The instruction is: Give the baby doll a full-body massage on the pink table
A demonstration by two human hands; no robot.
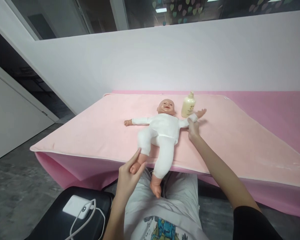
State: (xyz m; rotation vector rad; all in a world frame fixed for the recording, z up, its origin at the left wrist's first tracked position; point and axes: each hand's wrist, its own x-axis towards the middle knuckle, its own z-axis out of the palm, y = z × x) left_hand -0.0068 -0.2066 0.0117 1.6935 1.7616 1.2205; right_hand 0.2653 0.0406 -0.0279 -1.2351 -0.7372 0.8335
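A baby doll (pixel 165 126) with a white cloth body lies on its back on a pink towel, its head toward the wall and its feet toward me. My left hand (pixel 131 171) is closed round the doll's lower leg and foot on the left, thumb and fingers on either side. That leg is bent; the other hangs over the table's front edge. My right hand (pixel 193 128) grips the doll's arm on the right, near the wrist. The doll's other arm lies stretched out to the left. Just behind my right hand stands a pale yellow pump bottle (pixel 188 105).
The pink towel (pixel 90 126) covers a table draped in darker pink cloth (pixel 277 113). A white wall (pixel 165 60) rises behind it. At the lower left, a black seat (pixel 55 206) holds a white power bank (pixel 76 206) with a cable.
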